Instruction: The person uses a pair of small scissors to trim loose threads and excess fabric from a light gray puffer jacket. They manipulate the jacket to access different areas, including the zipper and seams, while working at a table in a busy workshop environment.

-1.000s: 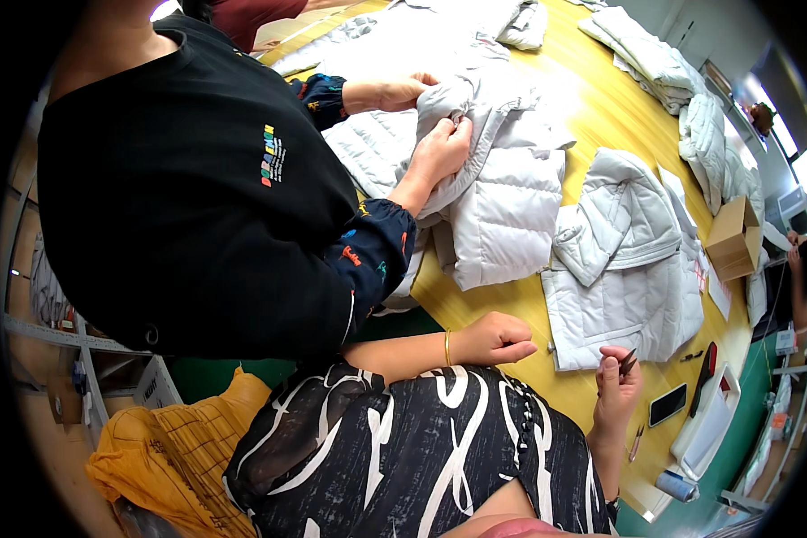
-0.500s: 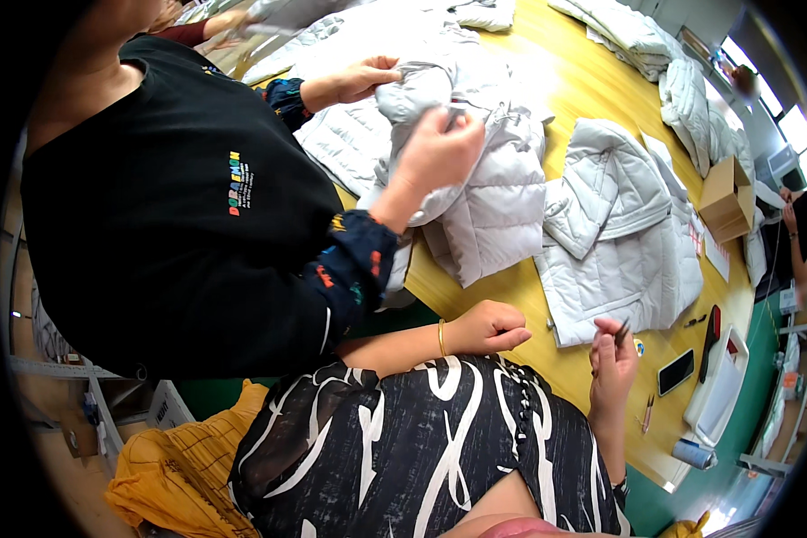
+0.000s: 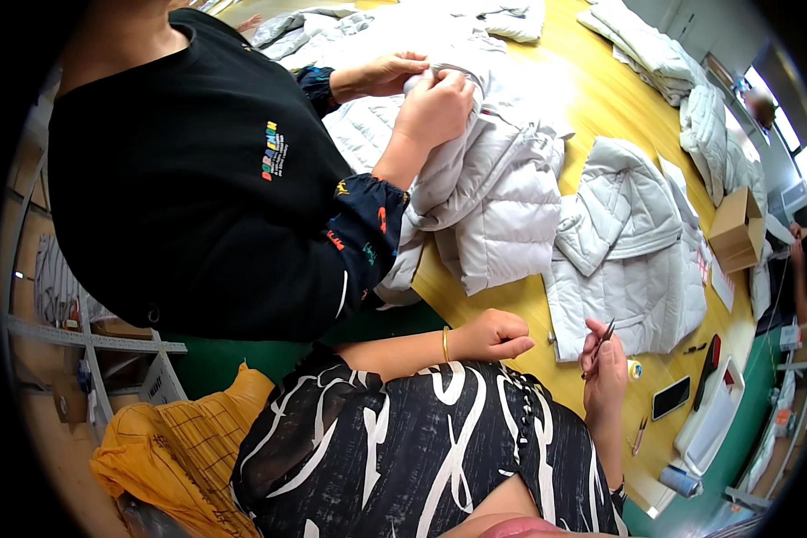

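Observation:
My left hand (image 3: 491, 334), with a gold bangle at the wrist, is curled into a loose fist in front of my body, and nothing sticks out of it. In my right hand (image 3: 606, 366) are small dark thread snips (image 3: 609, 331), pointed tips up, pinched between thumb and fingers. Just beyond that hand a light grey quilted jacket (image 3: 632, 296) with a hood lies on the yellow table (image 3: 511, 302). On my left a co-worker in black handles another pale grey puffer jacket (image 3: 507, 220) with both hands.
Right of my right hand lie a phone (image 3: 671, 398), a white tray (image 3: 710, 421), a blue thread spool (image 3: 681, 481) and a small pink-handled tool (image 3: 639, 437). An open cardboard box (image 3: 737, 229) stands farther back. A yellow bag (image 3: 184, 439) is at lower left.
The whole view has shifted slightly. The snips have turned more upright in my right hand. The co-worker's hands have come closer together on the jacket. My left hand stays closed.

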Available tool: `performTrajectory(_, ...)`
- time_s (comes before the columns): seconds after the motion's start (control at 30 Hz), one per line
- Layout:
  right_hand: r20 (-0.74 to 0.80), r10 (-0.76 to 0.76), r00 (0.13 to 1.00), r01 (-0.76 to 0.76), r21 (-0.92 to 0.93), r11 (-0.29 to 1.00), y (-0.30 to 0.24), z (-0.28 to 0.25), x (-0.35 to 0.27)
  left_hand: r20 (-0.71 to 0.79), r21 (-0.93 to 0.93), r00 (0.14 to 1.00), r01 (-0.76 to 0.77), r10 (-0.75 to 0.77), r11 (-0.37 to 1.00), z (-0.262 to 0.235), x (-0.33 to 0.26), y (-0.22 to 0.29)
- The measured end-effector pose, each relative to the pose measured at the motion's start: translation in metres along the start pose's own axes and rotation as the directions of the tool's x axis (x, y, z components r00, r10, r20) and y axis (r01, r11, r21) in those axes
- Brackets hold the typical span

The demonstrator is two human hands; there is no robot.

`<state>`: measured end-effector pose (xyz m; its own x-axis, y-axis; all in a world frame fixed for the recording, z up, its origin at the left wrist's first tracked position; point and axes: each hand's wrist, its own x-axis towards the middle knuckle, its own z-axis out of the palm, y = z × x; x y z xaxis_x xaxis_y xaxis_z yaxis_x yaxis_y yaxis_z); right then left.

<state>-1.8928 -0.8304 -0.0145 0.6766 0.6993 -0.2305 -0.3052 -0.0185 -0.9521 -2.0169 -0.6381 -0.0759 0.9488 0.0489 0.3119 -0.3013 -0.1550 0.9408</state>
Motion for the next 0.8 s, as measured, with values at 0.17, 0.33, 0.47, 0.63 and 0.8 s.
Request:
performTrajectory(0.17,-0.018,0.03,0.999,-0.03,-0.023,0.999,0.003,-0.005,0.004,-0.023,-0.037,1.0,-0.011,0.01,0.999,0.003,0.002,-0.004)
performTrajectory(0.33,-0.01,0.068,0.998,-0.068,-0.075,0.995,-0.001,-0.002,0.011,-0.039,-0.046,0.999,-0.004,0.002,0.999,0.002,0.005,-0.006)
performTrajectory(0.47,0.003,0.082,0.997,-0.082,-0.078,0.994,-0.003,0.0,0.016,-0.041,-0.019,0.999,-0.002,0.001,1.0,0.0,0.007,-0.007)
performTrajectory(0.63,0.03,0.078,0.996,-0.075,-0.094,0.993,-0.006,0.003,0.023,-0.055,-0.023,0.998,-0.004,0.003,1.0,-0.004,0.009,-0.007)
performTrajectory(0.8,0.034,0.083,0.996,-0.08,-0.091,0.993,-0.006,0.004,0.026,-0.057,-0.031,0.998,-0.001,0.0,1.0,-0.006,0.011,-0.007)
